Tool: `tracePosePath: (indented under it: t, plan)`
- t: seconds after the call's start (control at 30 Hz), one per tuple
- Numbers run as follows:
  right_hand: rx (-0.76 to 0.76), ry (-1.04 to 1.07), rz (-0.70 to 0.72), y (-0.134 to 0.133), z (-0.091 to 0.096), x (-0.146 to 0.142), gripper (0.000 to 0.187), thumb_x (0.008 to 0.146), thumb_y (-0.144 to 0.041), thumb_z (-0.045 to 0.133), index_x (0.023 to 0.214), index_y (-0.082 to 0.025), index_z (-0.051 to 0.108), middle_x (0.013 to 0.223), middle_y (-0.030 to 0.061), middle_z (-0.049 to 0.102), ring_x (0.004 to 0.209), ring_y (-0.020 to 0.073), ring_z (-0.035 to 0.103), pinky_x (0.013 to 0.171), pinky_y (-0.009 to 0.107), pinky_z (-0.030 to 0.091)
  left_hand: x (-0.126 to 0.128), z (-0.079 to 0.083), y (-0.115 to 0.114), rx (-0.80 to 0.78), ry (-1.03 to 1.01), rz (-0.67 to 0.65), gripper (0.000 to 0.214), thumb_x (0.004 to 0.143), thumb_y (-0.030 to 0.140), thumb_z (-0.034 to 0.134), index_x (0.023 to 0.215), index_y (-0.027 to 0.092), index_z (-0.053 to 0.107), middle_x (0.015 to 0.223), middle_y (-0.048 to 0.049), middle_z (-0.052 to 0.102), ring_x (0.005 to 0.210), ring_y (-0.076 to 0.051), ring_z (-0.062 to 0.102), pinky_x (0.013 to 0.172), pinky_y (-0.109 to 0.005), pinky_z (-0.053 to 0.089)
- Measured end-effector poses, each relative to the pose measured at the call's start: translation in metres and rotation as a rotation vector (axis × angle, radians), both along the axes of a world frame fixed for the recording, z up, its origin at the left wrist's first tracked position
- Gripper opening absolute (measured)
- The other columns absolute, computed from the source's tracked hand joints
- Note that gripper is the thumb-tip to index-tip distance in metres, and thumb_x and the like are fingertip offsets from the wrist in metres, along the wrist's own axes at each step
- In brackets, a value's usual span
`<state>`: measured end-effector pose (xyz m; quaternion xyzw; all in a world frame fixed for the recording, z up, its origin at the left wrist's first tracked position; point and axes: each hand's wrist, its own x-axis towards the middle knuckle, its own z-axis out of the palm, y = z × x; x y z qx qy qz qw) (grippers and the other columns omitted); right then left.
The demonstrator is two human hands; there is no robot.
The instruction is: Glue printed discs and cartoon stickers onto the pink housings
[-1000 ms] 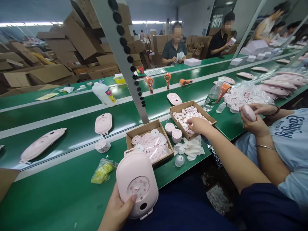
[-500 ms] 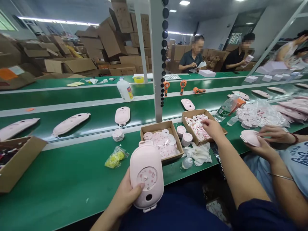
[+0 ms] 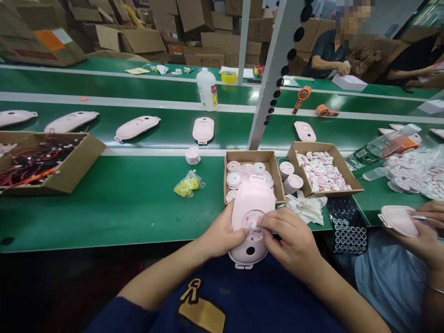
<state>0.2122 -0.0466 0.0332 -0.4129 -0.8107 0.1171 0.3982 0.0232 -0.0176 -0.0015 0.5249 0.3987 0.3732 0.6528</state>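
My left hand is closed round the left edge of a pale pink oval plastic housing, its thumb on the front. A round printed disc sits in the housing's recess, with a dark round hole below. My right hand pinches a small white figure-shaped piece against the disc; fingertips partly cover it. Behind the housing is a cardboard box of printed round discs. Right of it, another cardboard box holds many small white and pink pieces.
Stacked discs, a white cloth and a bag of yellow bits lie on the green bench. Pink housings line the belt behind, near a metal post. At right, a co-worker's hands hold another housing.
My right hand has come from the box of small pieces to the housing, now with a white piece at its fingertips. The view has swung, and the housing stays in my left hand.
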Motion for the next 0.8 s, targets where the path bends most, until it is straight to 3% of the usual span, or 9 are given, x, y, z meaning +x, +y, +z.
tracePosePath:
  t: [0.1,0.23,0.3,0.5,0.67,0.8]
  plan:
    - [0.028,-0.078,-0.056,-0.002,-0.003,-0.001,0.024,0.087,-0.008,0.056,0.101,-0.024,0.066,0.088,0.0049,0.069,0.079,0.0194,0.061,0.070,0.035,0.049,0.000,0.000,-0.002,0.006,0.006,0.000,0.076,0.066,0.026,0.072,0.135,0.012,0.045,0.124,-0.0144,0.064,0.115,-0.034,0.059,0.100,-0.046,0.047]
    - [0.212,-0.239,-0.121,-0.009,-0.008,-0.004,0.028,0.083,-0.014,0.064,0.110,-0.023,0.065,0.092,0.0070,0.069,0.083,0.0232,0.058,0.076,0.040,0.044,0.002,-0.001,-0.002,0.015,-0.033,-0.003,0.074,0.068,0.027,0.071,0.135,0.011,0.044,0.126,-0.0152,0.063,0.117,-0.035,0.059,0.101,-0.046,0.046]
    - [0.236,-0.283,-0.147,-0.011,-0.010,-0.003,0.030,0.083,-0.019,0.068,0.113,-0.024,0.065,0.092,0.0064,0.068,0.084,0.0235,0.057,0.078,0.041,0.041,0.002,-0.002,-0.003,0.007,-0.063,0.004,0.075,0.069,0.028,0.072,0.136,0.012,0.043,0.128,-0.0150,0.062,0.120,-0.035,0.058,0.102,-0.046,0.045]
    - [0.132,-0.200,-0.209,-0.009,-0.006,0.000,0.023,0.086,-0.021,0.068,0.109,-0.026,0.068,0.086,0.0052,0.061,0.078,0.0207,0.052,0.073,0.039,0.038,0.005,0.001,-0.006,-0.017,-0.105,-0.001,0.074,0.069,0.031,0.075,0.135,0.013,0.046,0.123,-0.0141,0.064,0.115,-0.034,0.060,0.099,-0.045,0.047]
    - [0.025,-0.129,-0.176,-0.009,-0.011,0.000,0.023,0.088,-0.021,0.067,0.111,-0.026,0.068,0.087,0.0052,0.055,0.080,0.0201,0.051,0.072,0.038,0.042,0.005,0.001,-0.008,0.032,-0.053,0.006,0.073,0.070,0.028,0.073,0.135,0.013,0.044,0.122,-0.0135,0.062,0.114,-0.034,0.059,0.097,-0.044,0.048]
    - [0.012,-0.041,-0.152,-0.005,-0.014,0.000,0.027,0.087,-0.022,0.067,0.114,-0.026,0.066,0.093,0.0048,0.049,0.084,0.0196,0.051,0.075,0.039,0.047,0.002,-0.002,-0.007,0.044,-0.127,-0.027,0.069,0.075,0.033,0.072,0.135,0.014,0.042,0.125,-0.0144,0.061,0.115,-0.033,0.059,0.097,-0.045,0.048]
